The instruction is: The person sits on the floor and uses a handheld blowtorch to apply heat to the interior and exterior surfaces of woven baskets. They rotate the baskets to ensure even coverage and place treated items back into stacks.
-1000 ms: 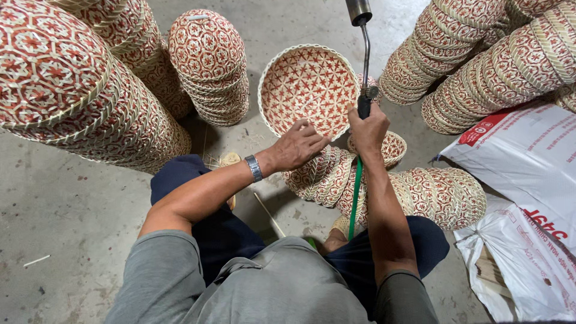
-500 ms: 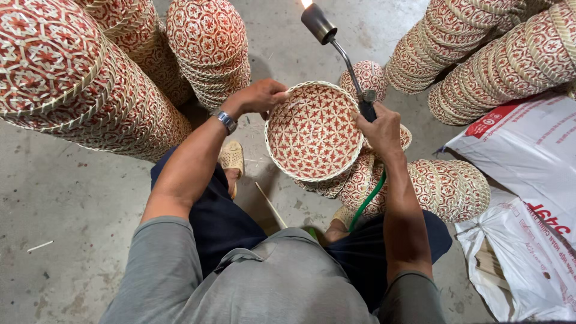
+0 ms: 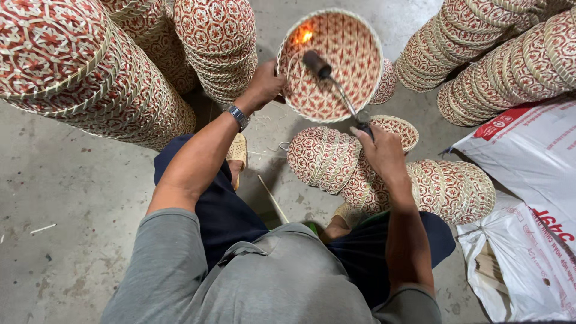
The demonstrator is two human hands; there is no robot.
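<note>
Torso in grey shirt [image 3: 264, 282] and dark trousers, nearest the camera; person seated low on concrete floor [image 3: 66, 198], sandals [image 3: 237, 151] showing.

Right hand [image 3: 384, 153]: fingers wrapped shut around the torch [image 3: 327, 75] handle, nozzle reaching up into the basket [image 3: 333, 63].

Left hand [image 3: 264, 89]: fingers pinched on the basket's left rim, holding it tilted, hollow side facing the person, above the floor and beyond the knees. Watch [image 3: 238, 117] on that wrist.

Step in hand, by judgement: singeing the inside of the woven basket; a flame [image 3: 303, 36] burns at its upper left wall. The next move seems to call for sweeping the nozzle across the weave while the rim is turned, never lingering on one spot.

Around: a lying row of nested baskets [image 3: 390, 180] just beside the right forearm, crowding its swing. Thin stick [image 3: 273, 198] on the floor between the legs. White sacks [image 3: 528, 180] at right. Farther off, tall basket stacks [image 3: 90, 72] left, another stack [image 3: 219, 42] just beside the left hand, more stacks [image 3: 498, 54] at upper right, all near the flame.
</note>
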